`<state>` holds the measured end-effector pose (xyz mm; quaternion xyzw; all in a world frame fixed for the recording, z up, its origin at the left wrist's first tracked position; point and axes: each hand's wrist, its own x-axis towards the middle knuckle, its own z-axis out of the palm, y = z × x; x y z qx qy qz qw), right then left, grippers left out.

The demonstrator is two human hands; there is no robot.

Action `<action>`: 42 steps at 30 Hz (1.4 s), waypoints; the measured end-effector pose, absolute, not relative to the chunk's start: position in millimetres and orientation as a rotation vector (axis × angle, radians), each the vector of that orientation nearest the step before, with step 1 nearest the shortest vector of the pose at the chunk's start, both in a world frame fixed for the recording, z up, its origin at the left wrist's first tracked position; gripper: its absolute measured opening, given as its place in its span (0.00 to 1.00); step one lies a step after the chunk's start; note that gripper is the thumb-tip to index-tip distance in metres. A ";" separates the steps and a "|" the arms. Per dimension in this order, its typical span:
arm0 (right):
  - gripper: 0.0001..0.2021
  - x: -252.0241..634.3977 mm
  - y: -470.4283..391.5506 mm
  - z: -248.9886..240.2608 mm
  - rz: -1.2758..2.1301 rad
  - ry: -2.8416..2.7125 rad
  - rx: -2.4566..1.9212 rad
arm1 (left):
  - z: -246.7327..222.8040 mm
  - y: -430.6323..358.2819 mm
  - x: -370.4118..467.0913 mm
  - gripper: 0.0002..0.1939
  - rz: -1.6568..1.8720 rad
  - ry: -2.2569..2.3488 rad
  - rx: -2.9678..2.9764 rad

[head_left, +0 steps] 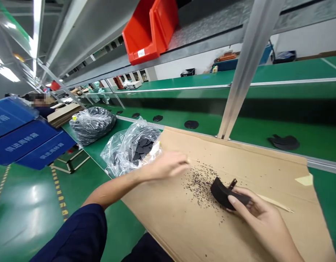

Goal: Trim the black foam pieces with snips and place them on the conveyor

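My right hand [262,214] grips a bent black foam piece [224,194], thumb on its near face. A short dark stick-like end [233,184] pokes up behind the foam; what it belongs to is hidden by the fingers. To the left, my left hand [170,165] hovers over the cardboard sheet [288,236], its fingers curled together and slightly blurred. Whether anything is pinched there cannot be made out. Small dark crumbs [200,183] lie scattered between the two hands. Beyond the left forearm, an open clear plastic bag [124,145] contains black flat pieces [142,147].
A second, full plastic bag [93,123] stands farther left. Black pieces [191,124] lie spaced along the green surface behind the cardboard. A metal post [240,69] rises at its back edge, and a red bin [146,40] hangs overhead. A light thin stick [279,205] lies beside the right hand.
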<state>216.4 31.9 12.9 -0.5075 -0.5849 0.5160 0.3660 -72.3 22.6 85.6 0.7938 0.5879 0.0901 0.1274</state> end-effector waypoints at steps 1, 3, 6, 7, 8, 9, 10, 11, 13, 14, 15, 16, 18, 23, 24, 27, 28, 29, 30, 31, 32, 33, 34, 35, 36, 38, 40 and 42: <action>0.25 216.9 32.2 12.1 1.297 -1.508 -1.309 | 87.4 27.1 -96.7 0.09 0.221 1.834 2.266; 0.24 217.3 31.9 11.0 1.276 -1.529 -1.296 | 86.6 37.3 -144.9 0.10 0.137 2.072 2.147; 0.24 215.8 29.9 11.5 1.275 -1.547 -1.281 | 77.0 48.2 -199.4 0.07 0.056 2.279 1.992; 0.24 215.0 29.1 12.4 1.281 -1.549 -1.280 | 72.6 49.7 -210.8 0.10 0.043 2.306 1.956; 0.24 214.3 28.4 13.5 1.288 -1.549 -1.282 | 68.2 50.0 -219.1 0.13 0.040 2.323 1.927; 0.23 213.7 27.7 14.8 1.295 -1.550 -1.284 | 64.1 49.2 -224.8 0.14 0.047 2.332 1.904; 0.23 213.3 27.2 16.0 1.301 -1.551 -1.287 | 60.5 47.6 -228.4 0.14 0.065 2.339 1.885; 0.23 213.1 26.8 17.1 1.305 -1.551 -1.291 | 57.8 45.2 -230.7 0.13 0.097 2.348 1.867; 0.23 213.1 26.5 18.1 1.309 -1.542 -1.299 | 55.3 39.7 -232.9 0.10 0.205 2.372 1.835; 0.23 213.2 26.6 18.0 1.311 -1.534 -1.300 | 55.7 37.0 -233.3 0.10 0.277 2.381 1.817; 0.23 213.3 26.7 17.5 1.318 -1.528 -1.294 | 57.0 34.4 -233.0 0.10 0.359 2.383 1.798; 0.22 213.4 26.7 16.7 1.333 -1.522 -1.280 | 59.2 32.2 -231.9 0.12 0.445 2.371 1.779; 0.22 213.1 26.7 14.9 1.390 -1.517 -1.236 | 64.3 28.4 -225.2 0.15 0.601 2.300 1.749; 0.22 211.3 24.9 15.5 1.499 -1.504 -1.186 | 66.1 22.5 -167.4 0.22 0.982 1.788 1.695; 0.22 211.1 24.1 16.9 1.501 -1.505 -1.185 | 63.0 22.0 -148.9 0.22 1.075 1.621 1.670; 0.23 211.4 20.8 22.2 1.539 -1.494 -1.177 | 48.7 21.3 -88.6 0.16 1.269 1.331 1.726; 0.23 211.7 19.4 24.0 1.572 -1.479 -1.177 | 43.2 21.0 -69.7 0.12 1.324 1.299 1.809; 0.23 212.0 18.0 25.6 1.620 -1.464 -1.177 | 37.6 20.4 -52.7 0.09 1.377 1.254 1.922; 0.23 212.2 16.6 27.0 1.666 -1.446 -1.174 | 32.2 19.6 -38.1 0.07 1.430 1.186 2.048; 0.23 212.5 15.3 28.0 1.709 -1.433 -1.171 | 27.1 18.7 -26.1 0.07 1.477 1.099 2.164; 0.22 212.7 14.2 28.6 1.742 -1.419 -1.164 | 22.5 17.6 -16.8 0.09 1.505 1.005 2.255; 0.22 212.8 13.1 28.8 1.766 -1.403 -1.152 | 18.5 16.5 -10.1 0.10 1.506 0.920 2.313; 0.22 212.9 12.2 28.7 1.783 -1.389 -1.138 | 15.2 15.4 -5.7 0.11 1.482 0.858 2.337; 0.21 212.9 11.4 28.3 1.791 -1.378 -1.126 | 12.5 14.4 -3.1 0.11 1.444 0.825 2.333; 0.21 212.9 10.7 27.7 1.793 -1.373 -1.118 | 10.6 13.6 -1.9 0.12 1.399 0.815 2.317; 0.21 212.5 9.7 26.5 1.795 -1.377 -1.118 | 8.4 12.6 -2.0 0.12 1.359 0.830 2.288; 0.21 211.9 9.2 25.5 1.811 -1.385 -1.131 | 7.4 12.2 -2.8 0.13 1.382 0.897 2.271; 0.21 211.3 9.0 25.0 1.833 -1.381 -1.139 | 6.6 12.0 -3.2 0.19 1.371 0.960 2.264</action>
